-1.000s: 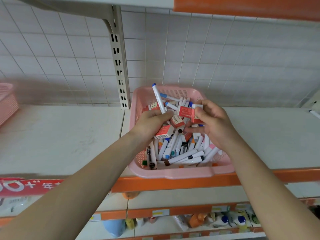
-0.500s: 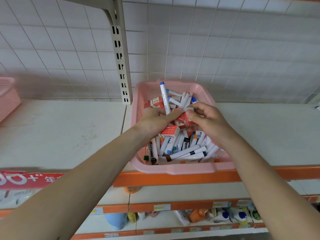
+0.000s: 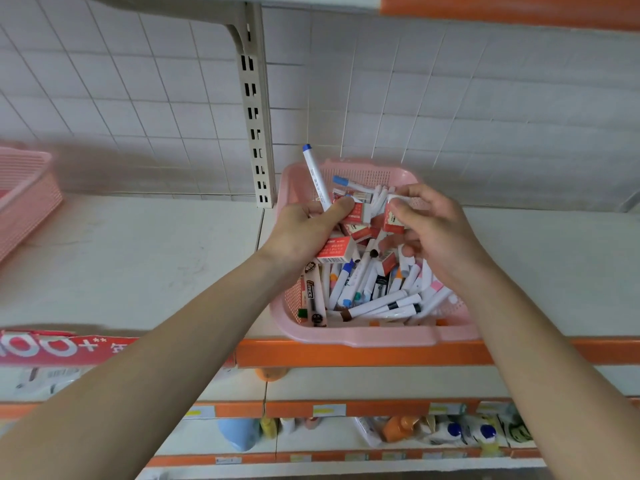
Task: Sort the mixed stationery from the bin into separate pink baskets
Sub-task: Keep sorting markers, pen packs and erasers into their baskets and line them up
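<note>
Two pink baskets sit on the white shelf point(image 3: 138, 265): the bin point(image 3: 363, 336), just toward three o'clock of centre and heaped with mixed stationery point(image 3: 374, 299), and a second basket point(image 3: 24, 202) at the nine o'clock edge, well apart. Over the bin, the left hand point(image 3: 301, 233) is curled round an upright blue-capped marker point(image 3: 313, 174) and some red boxes point(image 3: 334, 251). The right hand point(image 3: 436, 230) pinches a single red box point(image 3: 394, 218). Half a second ago both hands were down in the heap. They have lifted, so a batch looks ready to carry toward nine o'clock.
</note>
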{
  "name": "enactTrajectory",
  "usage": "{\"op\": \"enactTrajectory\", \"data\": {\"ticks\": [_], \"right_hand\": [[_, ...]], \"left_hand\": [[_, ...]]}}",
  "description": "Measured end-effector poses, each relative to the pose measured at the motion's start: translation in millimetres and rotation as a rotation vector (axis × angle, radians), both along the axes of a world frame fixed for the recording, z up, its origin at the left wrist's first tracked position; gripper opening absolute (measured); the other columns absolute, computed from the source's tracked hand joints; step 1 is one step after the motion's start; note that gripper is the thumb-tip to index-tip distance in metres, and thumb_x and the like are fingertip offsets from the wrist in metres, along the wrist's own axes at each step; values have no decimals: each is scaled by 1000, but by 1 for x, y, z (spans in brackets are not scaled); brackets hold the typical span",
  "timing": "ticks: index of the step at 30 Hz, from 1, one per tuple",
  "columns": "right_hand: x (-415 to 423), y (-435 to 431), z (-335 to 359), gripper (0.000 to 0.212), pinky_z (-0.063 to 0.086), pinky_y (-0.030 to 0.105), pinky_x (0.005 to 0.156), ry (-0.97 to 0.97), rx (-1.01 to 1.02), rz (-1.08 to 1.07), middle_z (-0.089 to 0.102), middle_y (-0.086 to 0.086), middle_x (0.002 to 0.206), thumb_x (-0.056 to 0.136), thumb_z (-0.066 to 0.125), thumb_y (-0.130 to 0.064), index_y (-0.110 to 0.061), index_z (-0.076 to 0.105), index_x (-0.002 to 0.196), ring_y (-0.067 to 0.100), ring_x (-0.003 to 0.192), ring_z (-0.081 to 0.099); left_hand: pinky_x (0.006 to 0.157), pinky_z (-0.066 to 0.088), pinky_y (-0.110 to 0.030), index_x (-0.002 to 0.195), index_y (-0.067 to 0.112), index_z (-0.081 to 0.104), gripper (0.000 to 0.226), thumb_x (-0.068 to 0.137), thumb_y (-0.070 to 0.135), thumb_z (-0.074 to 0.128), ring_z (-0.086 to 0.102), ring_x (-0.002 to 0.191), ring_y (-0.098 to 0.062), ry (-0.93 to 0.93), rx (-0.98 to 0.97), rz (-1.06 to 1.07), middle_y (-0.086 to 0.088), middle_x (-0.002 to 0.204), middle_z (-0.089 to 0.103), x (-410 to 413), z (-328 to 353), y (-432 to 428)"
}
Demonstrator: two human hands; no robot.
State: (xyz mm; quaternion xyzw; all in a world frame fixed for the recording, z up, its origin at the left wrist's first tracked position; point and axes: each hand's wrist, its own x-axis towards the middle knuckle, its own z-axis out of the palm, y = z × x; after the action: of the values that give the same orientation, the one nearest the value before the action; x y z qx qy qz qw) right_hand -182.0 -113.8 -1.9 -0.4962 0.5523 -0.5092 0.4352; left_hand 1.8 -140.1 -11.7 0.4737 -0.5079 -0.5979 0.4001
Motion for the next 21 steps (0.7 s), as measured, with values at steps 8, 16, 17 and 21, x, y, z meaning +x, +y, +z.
{"op": "enactTrajectory", "data": {"ticks": [8, 16, 17, 21], "right_hand": [[76, 9, 21, 29, 48, 23, 53, 35, -52, 130, 75, 10, 94, 98, 50, 0, -11, 63, 122, 23, 73, 70], [237, 15, 29, 14, 46, 19, 53, 20, -56, 200, 76, 8, 98, 98, 55, -4, -13, 63, 105, 22, 76, 72], [260, 16, 30, 13, 46, 19, 53, 12, -60, 222, 76, 9, 97, 97, 56, -4, -12, 63, 104, 23, 76, 72], [349, 21, 29, 10, 49, 19, 55, -48, -75, 266, 74, 9, 92, 96, 58, -4, -9, 62, 103, 25, 77, 74]], "left_hand": [[62, 52, -26, 99, 0, 73, 39, 95, 37, 65, 67, 65, -15, 51, -66, 81, -11, 86, 75, 83, 16, 9], [47, 39, -20, 75, 12, 73, 33, 95, 37, 65, 52, 46, -9, 25, -122, 227, 0, 61, 65, 245, 23, 35], [46, 38, -19, 75, 11, 73, 33, 96, 37, 64, 52, 44, -8, 10, -130, 251, 2, 57, 64, 268, 24, 38], [52, 43, -23, 80, 11, 75, 33, 95, 39, 65, 57, 49, -9, -19, -161, 320, -4, 66, 71, 358, 23, 50]]}}
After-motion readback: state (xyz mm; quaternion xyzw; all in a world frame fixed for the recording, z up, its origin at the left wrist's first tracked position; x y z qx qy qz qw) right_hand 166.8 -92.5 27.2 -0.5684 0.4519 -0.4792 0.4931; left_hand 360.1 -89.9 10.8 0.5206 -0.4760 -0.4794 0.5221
